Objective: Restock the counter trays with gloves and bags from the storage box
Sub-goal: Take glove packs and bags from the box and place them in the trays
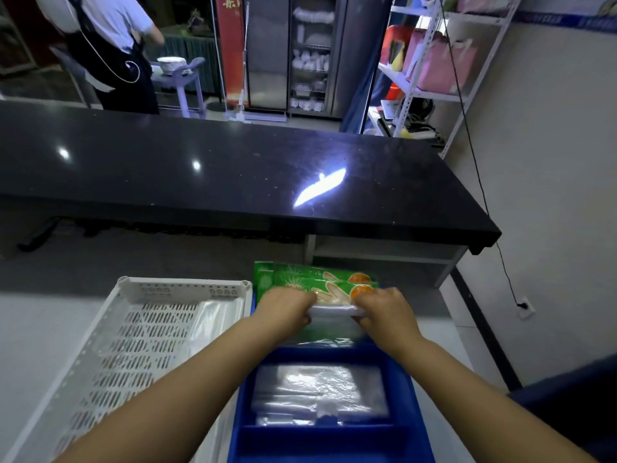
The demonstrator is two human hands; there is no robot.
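Head view: hands (334, 310) hiding packet's (334, 310) ends

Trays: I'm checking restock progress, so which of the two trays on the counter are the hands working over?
The blue plastic tray on the right: both the left hand and right hand grip a clear plastic packet above its far end. The white perforated tray lies untouched beside it.

Your white perforated plastic crate (140, 332) sits left of the blue plastic divided tray (409, 389). The green printed packs (300, 279) are at the tray's far end, the black stone counter (233, 168) behind everything.
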